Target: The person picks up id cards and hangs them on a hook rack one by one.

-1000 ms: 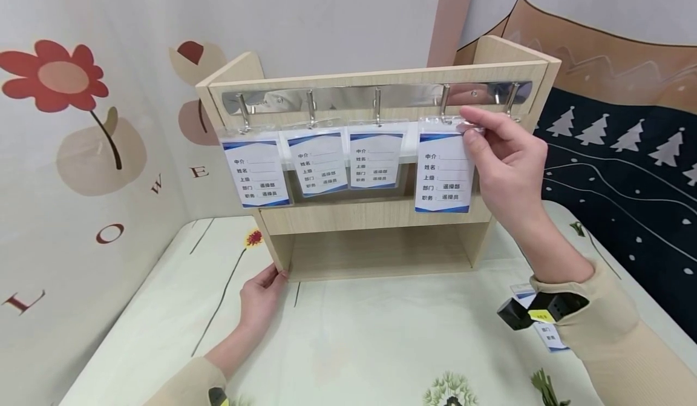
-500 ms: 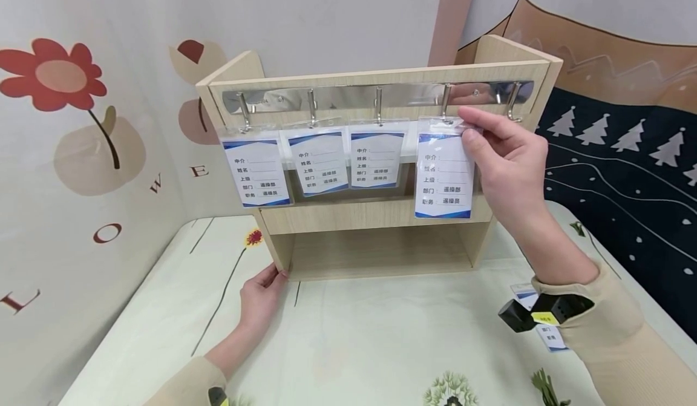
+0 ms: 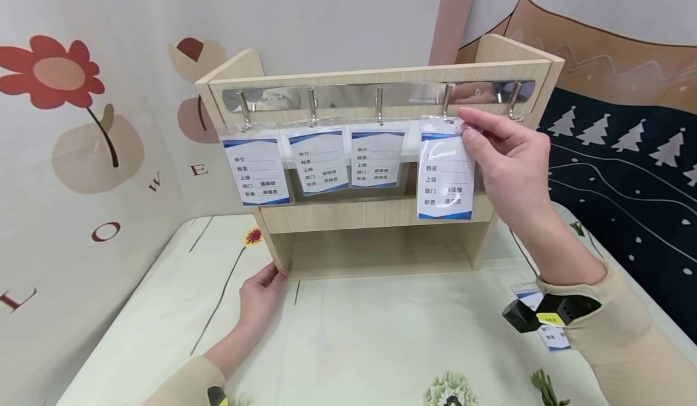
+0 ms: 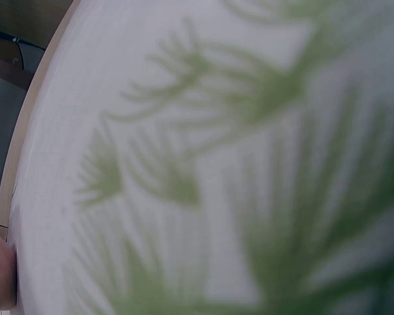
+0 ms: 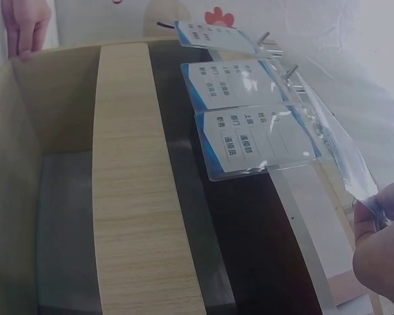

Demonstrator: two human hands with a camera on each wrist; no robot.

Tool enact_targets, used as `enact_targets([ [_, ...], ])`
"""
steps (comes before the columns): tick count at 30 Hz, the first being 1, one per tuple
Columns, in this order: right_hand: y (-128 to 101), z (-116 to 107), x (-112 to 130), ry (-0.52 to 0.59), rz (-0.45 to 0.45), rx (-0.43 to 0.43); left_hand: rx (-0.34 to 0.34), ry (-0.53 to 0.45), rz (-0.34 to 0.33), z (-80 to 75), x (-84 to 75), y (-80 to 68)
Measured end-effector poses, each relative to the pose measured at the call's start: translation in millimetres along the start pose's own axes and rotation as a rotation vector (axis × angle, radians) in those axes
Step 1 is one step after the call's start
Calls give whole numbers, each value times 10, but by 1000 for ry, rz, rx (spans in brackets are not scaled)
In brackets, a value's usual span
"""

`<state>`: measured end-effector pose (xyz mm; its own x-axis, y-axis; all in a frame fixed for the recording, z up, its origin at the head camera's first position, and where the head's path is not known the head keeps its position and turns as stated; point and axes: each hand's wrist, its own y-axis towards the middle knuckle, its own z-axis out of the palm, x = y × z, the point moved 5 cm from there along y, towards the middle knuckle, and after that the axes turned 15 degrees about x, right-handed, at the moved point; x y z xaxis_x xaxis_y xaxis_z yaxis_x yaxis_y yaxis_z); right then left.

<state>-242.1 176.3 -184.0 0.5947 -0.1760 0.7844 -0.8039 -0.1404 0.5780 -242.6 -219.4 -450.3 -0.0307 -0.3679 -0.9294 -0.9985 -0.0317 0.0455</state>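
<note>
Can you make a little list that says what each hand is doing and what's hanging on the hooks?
Right hand: pinches the top of the fourth badge at the fourth hook.
Left hand: straight fingers touch the wooden rack at its bottom left corner.
Hanging badges: three others on the first three hooks.
Fifth hook: bare.
Hook bar: shiny metal, along the rack's top.
On the tablecloth: more badges, partly hidden behind the right wrist.
</note>
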Motion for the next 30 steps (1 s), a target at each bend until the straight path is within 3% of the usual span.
enact_targets([
  [7, 33, 16, -48, -60, 15, 9, 1, -14, -4, 8, 8, 1],
  [22, 90, 85, -48, -294, -280, -71, -5, -11, 14, -10, -9, 4],
  [30, 105, 115, -89, -337, -300, -94, -2, -23, 12, -7, -19, -6],
])
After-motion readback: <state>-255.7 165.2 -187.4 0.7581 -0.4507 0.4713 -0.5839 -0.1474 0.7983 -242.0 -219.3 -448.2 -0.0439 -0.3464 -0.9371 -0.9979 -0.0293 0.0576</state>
